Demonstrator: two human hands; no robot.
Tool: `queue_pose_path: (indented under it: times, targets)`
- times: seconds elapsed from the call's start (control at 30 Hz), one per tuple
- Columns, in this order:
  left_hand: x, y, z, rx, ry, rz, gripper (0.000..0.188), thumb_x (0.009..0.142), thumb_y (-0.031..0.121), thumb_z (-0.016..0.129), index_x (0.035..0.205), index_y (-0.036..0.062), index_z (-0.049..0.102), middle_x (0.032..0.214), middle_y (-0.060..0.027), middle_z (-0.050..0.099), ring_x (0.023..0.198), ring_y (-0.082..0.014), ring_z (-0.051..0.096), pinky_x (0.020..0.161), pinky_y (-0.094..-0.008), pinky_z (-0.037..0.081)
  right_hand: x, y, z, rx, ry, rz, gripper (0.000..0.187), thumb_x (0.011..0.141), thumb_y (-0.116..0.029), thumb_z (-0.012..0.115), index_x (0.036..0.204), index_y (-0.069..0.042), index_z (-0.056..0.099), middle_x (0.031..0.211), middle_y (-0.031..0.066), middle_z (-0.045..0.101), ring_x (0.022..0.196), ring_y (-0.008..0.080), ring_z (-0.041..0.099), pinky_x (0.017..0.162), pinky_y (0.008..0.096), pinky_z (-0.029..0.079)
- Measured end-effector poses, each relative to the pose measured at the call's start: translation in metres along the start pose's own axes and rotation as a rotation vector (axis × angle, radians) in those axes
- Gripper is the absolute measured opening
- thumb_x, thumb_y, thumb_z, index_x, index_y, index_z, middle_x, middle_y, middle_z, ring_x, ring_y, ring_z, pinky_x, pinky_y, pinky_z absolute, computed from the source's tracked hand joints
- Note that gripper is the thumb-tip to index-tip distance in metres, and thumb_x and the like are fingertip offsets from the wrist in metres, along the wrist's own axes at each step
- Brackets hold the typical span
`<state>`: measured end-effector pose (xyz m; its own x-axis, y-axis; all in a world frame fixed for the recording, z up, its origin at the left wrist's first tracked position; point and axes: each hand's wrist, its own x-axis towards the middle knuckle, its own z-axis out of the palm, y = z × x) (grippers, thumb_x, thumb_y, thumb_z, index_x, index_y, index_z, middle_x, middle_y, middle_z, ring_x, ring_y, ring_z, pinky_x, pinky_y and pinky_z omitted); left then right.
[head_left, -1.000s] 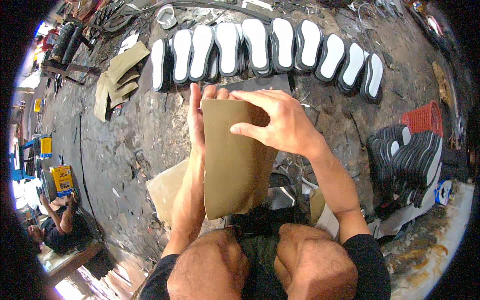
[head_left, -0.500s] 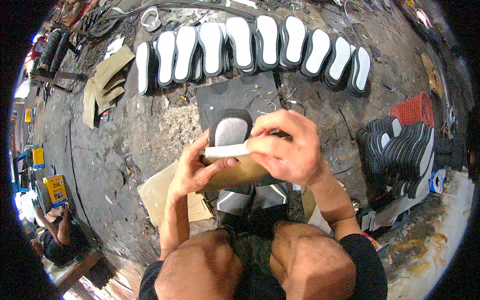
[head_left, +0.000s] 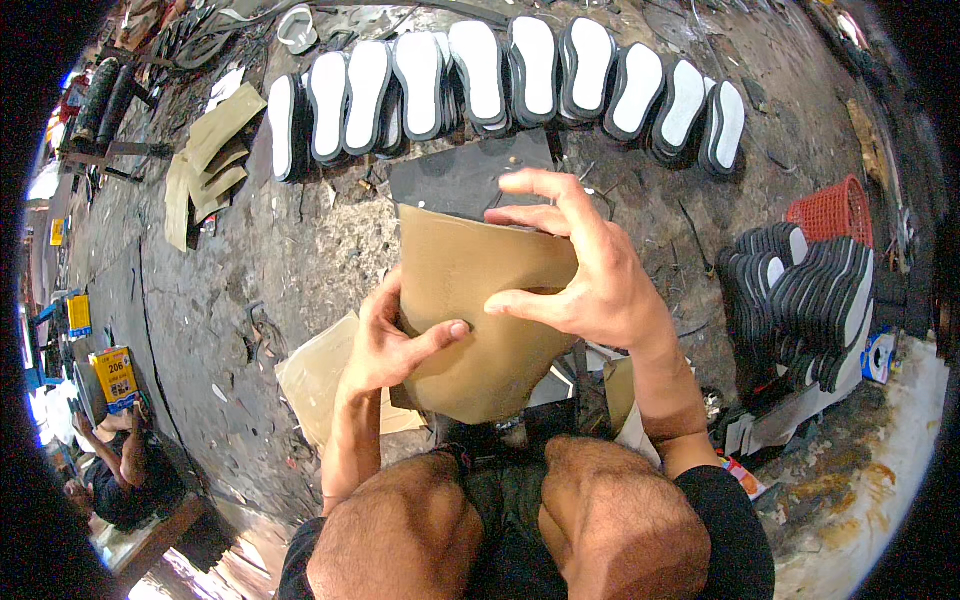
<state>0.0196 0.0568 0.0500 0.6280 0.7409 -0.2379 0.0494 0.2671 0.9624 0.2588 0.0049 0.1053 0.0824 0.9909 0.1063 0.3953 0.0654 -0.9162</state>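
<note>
A tan sheet (head_left: 470,290) with a curved lower edge spreads between my hands, above my knees. My left hand (head_left: 385,335) grips its left edge, thumb laid on the face and fingers behind. Over the right side, my right hand (head_left: 590,265) has its thumb and fingers spread apart. Its thumb tip is over the sheet, and two fingertips reach past the upper edge. Beyond the sheet lies a dark flat board (head_left: 460,175), partly covered by it. Whatever is behind the sheet is hidden.
Stacks of white-topped black soles (head_left: 480,75) form an arc at the far side. More dark soles (head_left: 820,300) are piled at right, near a red basket (head_left: 832,212). Tan pieces (head_left: 205,165) lie far left, others (head_left: 320,380) by my left forearm. Another person (head_left: 125,460) sits at left.
The tan sheet has opened out flat toward the far side, and its pale folded edge no longer shows. The dark sole beyond it is now out of sight. My right hand's fingers have spread.
</note>
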Motion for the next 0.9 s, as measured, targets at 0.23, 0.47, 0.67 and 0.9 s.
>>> queue_pose_path:
  times: [0.23,0.47,0.67,0.9]
  targets:
    - [-0.004,0.001,0.006,0.034,-0.086,0.049,0.074,0.079,0.024,0.088,0.139,-0.0026,0.053,0.127,-0.0098,0.065,0.117,-0.0192,0.060,0.102,-0.0361,0.048,0.008,0.030,-0.005,0.355,-0.292,0.220,0.048,0.080,-0.021,0.084,0.123,-0.004,0.071,0.109,0.0097,0.076,0.100,0.0179,0.071,0.090,0.0329,0.055]
    - [0.018,0.016,0.015,-0.021,0.122,-0.150,0.032,0.106,0.028,0.056,0.116,0.0012,0.072,0.100,-0.0022,0.072,0.092,-0.0083,0.062,0.083,-0.0263,0.050,0.004,0.036,0.012,0.152,-0.262,0.220,0.030,0.090,-0.026,0.076,0.109,-0.003,0.076,0.096,0.0127,0.077,0.086,0.0166,0.074,0.078,0.0305,0.057]
    - [0.013,0.008,-0.001,0.055,0.135,-0.193,0.025,0.094,0.028,0.074,0.102,0.0046,0.074,0.093,-0.0014,0.071,0.089,-0.0099,0.064,0.080,-0.0272,0.051,0.017,0.036,0.032,0.063,-0.223,0.234,0.023,0.094,-0.022,0.071,0.104,-0.001,0.076,0.097,0.0100,0.077,0.091,0.0149,0.072,0.083,0.0304,0.056]
    - [-0.005,0.041,-0.262,-0.420,1.061,0.321,0.038,0.092,0.036,0.074,0.117,0.0082,0.070,0.109,-0.0047,0.070,0.102,-0.0205,0.061,0.089,-0.0455,0.049,0.020,0.025,0.032,0.291,0.351,-0.025,0.028,0.101,-0.013,0.063,0.126,0.000,0.067,0.113,0.0130,0.073,0.103,0.0173,0.068,0.092,0.0311,0.053]
